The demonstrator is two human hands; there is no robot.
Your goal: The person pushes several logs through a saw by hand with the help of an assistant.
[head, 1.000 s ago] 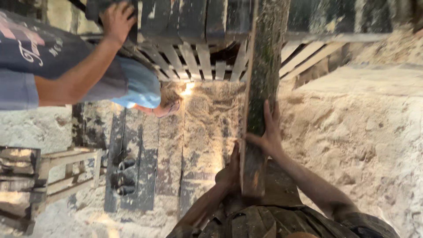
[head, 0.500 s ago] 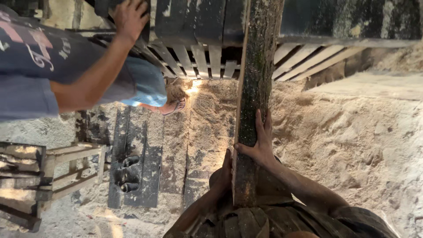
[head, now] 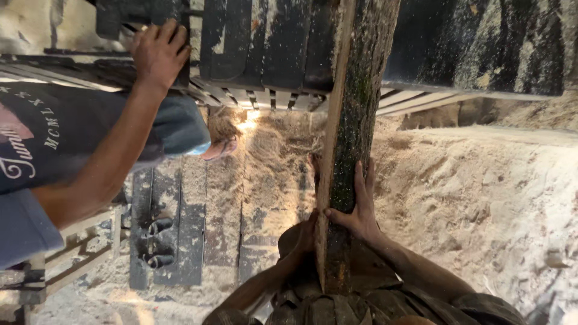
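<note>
Timber fills the middle of the view: a long rough plank point(head: 352, 120) with bark and green moss down its right side and a pale sawn edge on its left, running from the person's chest up to the dark machine bed point(head: 457, 48) at the top. The right hand point(head: 358, 207) lies flat against the bark side, fingers stretched up along the wood and thumb hooked over the pale edge, so it is gripping the plank from the right. The left hand point(head: 307, 232) comes in from the other side and presses against the sawn edge just below the thumb; most of it is hidden behind the wood, so I cannot tell whether its fingers are curled round or only pushing. The near end of the plank rests close against the person's body, above a dark, dusty sleeve.

Sawdust point(head: 481, 198) lies heaped thick on the right and spreads pale across the floor below. Dark metal plates point(head: 180, 235) lie flat in the dust on the left, beside a wooden frame point(head: 78, 241).

A co-worker stands at the left in a dark printed shirt point(head: 54, 138) and light blue shorts, one arm raised, their hand point(head: 159, 51) laid on the slatted edge of the machine. Their sandalled foot point(head: 220, 147) stands in the sawdust, well apart from the plank.
</note>
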